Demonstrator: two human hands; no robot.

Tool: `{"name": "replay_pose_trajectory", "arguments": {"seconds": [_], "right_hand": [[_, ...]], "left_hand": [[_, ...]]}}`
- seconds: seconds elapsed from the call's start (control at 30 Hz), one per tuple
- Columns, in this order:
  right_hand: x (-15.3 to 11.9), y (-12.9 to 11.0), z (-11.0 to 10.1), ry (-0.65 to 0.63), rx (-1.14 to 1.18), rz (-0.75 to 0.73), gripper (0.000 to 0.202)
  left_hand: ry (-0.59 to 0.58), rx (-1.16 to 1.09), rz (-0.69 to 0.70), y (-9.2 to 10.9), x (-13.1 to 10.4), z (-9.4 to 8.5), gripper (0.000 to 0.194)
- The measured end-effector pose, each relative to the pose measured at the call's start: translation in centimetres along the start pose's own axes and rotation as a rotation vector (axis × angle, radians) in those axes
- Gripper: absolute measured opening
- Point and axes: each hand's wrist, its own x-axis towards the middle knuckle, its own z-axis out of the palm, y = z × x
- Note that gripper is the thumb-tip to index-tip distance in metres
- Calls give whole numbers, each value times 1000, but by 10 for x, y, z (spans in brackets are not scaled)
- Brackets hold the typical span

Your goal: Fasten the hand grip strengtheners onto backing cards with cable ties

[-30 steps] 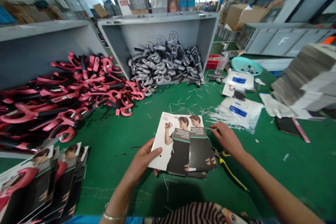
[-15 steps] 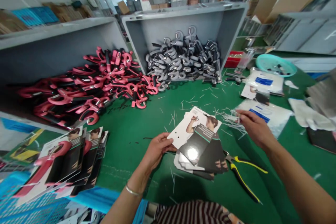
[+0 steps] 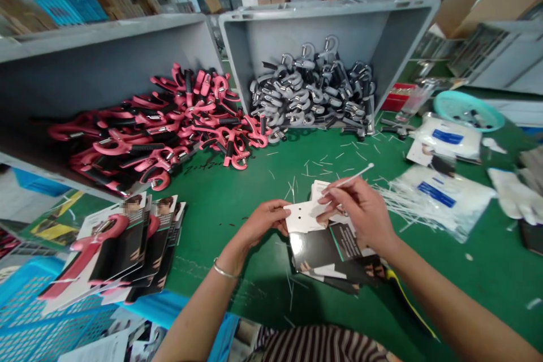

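Observation:
My left hand (image 3: 263, 223) pinches the edge of a printed cardboard backing card (image 3: 302, 218), which has two small dark holes in its white part. Between the fingertips of my right hand (image 3: 367, 218) is a white cable tie (image 3: 355, 175), held just over the card. More black-and-white cards (image 3: 339, 281) lie in a stack below it. Partly hidden by my right forearm are pliers with yellow-and-black handles (image 3: 407, 301). Loose white cable ties (image 3: 401, 208) spill beside a plastic bag (image 3: 456, 195) to the right.
Pink hand grippers (image 3: 199, 119) fill a tipped grey crate on the left; grey ones (image 3: 309, 87) heap in another crate (image 3: 331, 11) ahead. Carded pink grippers (image 3: 114, 249) stand at the left edge. A turquoise dish (image 3: 449, 103) and a white glove (image 3: 515, 195) lie right. Another person sits beyond.
My right hand has moved left from the loose ties to above the card, bringing a cable tie. The card in my left hand has turned, and the view has shifted slightly right.

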Motion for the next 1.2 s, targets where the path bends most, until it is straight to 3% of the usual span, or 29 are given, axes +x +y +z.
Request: {"name": "replay_pose_trajectory", "arguments": {"seconds": [0.1, 0.2, 0.33, 0.47, 0.57, 0.67, 0.8, 0.9, 1.03, 1.2], "right_hand": [[-3, 18, 17, -37, -145, -64, 18], [-7, 34, 20, -47, -233, -87, 19], [-6, 42, 23, -66, -300, -121, 16], [1, 47, 29, -136, -427, -191, 13], [6, 50, 31, -234, -458, -204, 11], [6, 49, 28, -235, -408, -179, 11], [3, 43, 22, -193, -295, -80, 12], [5, 44, 23, -217, -301, -7, 22], [11, 51, 27, -199, -328, 52, 49], [19, 55, 30, -206, -306, 96, 35]], "left_hand": [[150, -59, 78, -13, 0, -4, 40], [263, -63, 155, -30, -1, -5, 35], [223, -51, 208, -45, 0, 4, 28], [193, -117, 237, -49, 10, 16, 40], [252, -93, 250, -50, 20, 23, 35], [320, -37, 258, -53, 18, 23, 24], [214, 224, 192, -60, -11, 13, 10], [88, 305, 173, -63, -35, 6, 15], [117, 380, 262, -62, -45, 7, 14], [83, 634, 390, -59, -46, 13, 10]]}}
